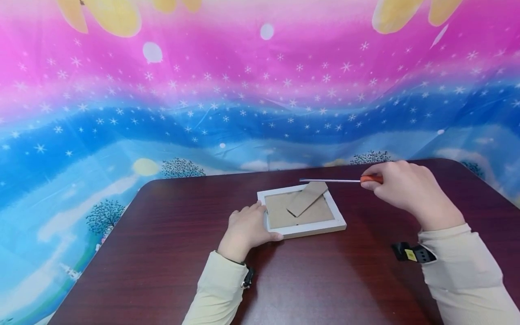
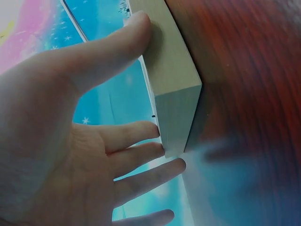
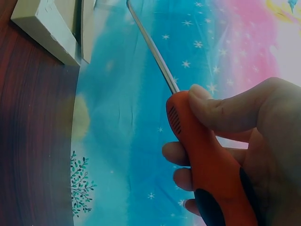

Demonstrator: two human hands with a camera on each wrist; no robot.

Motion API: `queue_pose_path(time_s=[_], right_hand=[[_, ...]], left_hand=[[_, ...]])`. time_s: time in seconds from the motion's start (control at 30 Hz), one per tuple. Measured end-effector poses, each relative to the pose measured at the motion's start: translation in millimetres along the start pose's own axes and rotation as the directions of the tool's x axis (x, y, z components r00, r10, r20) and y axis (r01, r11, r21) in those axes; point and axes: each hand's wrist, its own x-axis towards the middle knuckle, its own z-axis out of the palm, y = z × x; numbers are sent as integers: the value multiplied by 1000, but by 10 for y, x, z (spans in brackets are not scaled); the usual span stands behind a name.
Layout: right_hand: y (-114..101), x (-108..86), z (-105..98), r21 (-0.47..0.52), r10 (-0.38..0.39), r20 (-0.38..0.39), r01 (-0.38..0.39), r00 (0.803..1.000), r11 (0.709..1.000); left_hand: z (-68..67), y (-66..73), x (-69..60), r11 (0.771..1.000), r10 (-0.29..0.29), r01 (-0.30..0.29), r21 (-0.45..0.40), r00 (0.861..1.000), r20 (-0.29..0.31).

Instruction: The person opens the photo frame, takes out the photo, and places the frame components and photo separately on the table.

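A white picture frame (image 1: 341,224) lies face down on the table, its brown backing board (image 1: 280,214) showing. A brown stand flap (image 1: 310,196) slants across the backing toward the far right corner. My left hand (image 1: 248,228) rests at the near left corner, thumb against the front side and straight fingers touching the left side (image 2: 176,122). In my right hand (image 1: 410,192) I grip a screwdriver by its orange handle with black insets (image 3: 204,155). Its thin metal shaft (image 1: 331,181) points left, above the frame's far edge. From the head view I cannot tell whether the tip touches anything.
The dark reddish-brown wooden table (image 1: 170,253) extends around the frame. Behind it hangs a pink and blue cloth (image 1: 252,113) with snowflakes and small trees, close to the table's back edge. A black strap (image 1: 410,253) is at my right wrist.
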Motion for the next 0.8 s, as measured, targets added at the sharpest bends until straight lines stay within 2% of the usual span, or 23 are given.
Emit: queue_pose_path(time_s=[0.57, 0.8], right_hand=[[47, 14, 10, 11, 40, 38, -41, 998, 999], [26, 6, 13, 17, 50, 20, -50, 999, 999]], left_hand=[[4, 59, -24, 999, 11, -9, 53, 999, -43], [16, 174, -70, 989, -5, 12, 146, 999, -50]])
